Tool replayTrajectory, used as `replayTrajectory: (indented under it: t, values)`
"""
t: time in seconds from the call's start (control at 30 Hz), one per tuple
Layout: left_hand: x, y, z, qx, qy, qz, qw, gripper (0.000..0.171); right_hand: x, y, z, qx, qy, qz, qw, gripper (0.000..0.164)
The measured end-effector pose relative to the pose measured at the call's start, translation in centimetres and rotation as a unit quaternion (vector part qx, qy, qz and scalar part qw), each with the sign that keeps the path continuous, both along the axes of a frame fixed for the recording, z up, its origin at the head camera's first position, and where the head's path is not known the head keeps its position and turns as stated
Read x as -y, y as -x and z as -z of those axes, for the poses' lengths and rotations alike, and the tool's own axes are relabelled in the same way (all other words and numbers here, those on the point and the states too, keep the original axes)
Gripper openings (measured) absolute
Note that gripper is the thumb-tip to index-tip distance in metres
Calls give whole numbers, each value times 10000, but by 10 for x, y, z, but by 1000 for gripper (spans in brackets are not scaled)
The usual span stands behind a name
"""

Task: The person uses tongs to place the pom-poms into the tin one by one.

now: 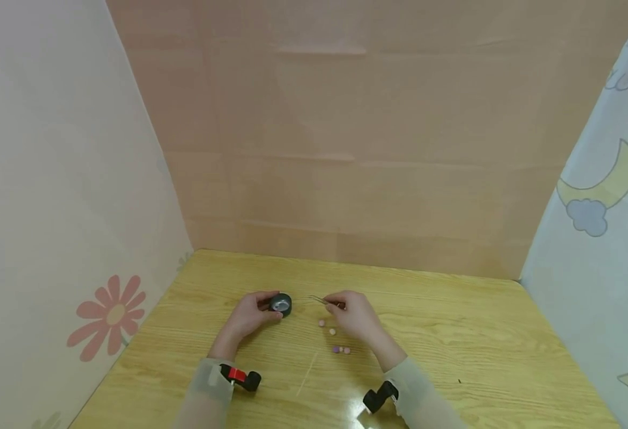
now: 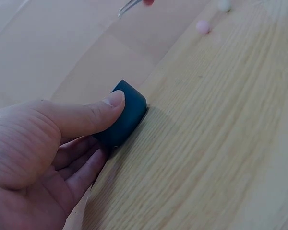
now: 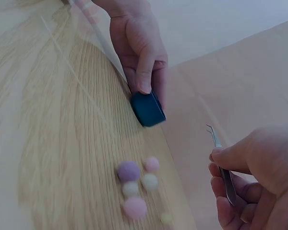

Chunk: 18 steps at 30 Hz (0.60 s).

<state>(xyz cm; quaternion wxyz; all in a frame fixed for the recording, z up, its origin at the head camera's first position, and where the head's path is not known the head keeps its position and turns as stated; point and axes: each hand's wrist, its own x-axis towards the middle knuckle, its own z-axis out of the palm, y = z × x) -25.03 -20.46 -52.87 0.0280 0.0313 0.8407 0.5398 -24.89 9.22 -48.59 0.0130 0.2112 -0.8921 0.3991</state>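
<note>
Right now my left hand (image 1: 249, 316) grips a small round dark-blue container (image 1: 281, 304), thumb over its top and fingers curled behind, holding it tilted on the pale wooden counter (image 1: 453, 333). My right hand (image 1: 354, 314) pinches thin metal tweezers with a bent tip (image 1: 319, 299), held just right of the container and carrying nothing. Several small pink, cream and purple pom-pom balls (image 1: 334, 336) lie near the right hand.

As I judge it, the balls could roll away if the tweezers nudge them, and the tilted container could slip under a loose thumb.

Only the head view shows the container's shiny open face; the right wrist view alone shows the hooked tweezer tip (image 3: 210, 128) clearly.
</note>
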Motion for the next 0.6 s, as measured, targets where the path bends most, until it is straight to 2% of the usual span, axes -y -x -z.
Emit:
replayTrajectory:
  t: [0.13,0.43,0.6]
  values:
    - [0,1,2,27,8,14,10000,59,-19,-4,3,51,55,112,9999,17]
    - [1,1,4,45,29,-10,10000,59,-56,-16,15,-31,-297,227,9993,14]
    - [0,1,2,76,55,-37,9999,59,-71,-25,17,-367,-733,-188,9965,13]
